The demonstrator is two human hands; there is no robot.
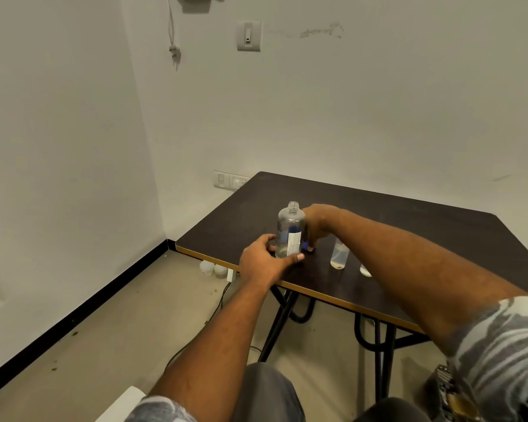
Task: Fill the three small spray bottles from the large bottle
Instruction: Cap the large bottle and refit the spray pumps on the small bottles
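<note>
The big clear plastic bottle (290, 229) with a white label stands uncapped near the left front edge of the dark brown table (241, 220). Your left hand (262, 263) has its fingers wrapped round the base. Your right hand (317, 223) dips down just behind it, and I can't tell what those fingers are holding. A small clear spray bottle (339, 252) stands to the right.

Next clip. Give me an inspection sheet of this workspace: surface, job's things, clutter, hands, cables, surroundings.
Surface: dark table, light front edge, black legs.
Job's things: large bottle upright, uncapped; one small bottle upright to its right; another small item mostly hidden by the forearm.
Clutter: two white round things on the floor.
Hands: left hand grips the large bottle's base; right hand behind it, fingertips at a small blue thing, grip unclear.
Cables: cable on the floor; cord hanging on the wall.
Surroundings: white walls, switch plate, socket panel.
</note>
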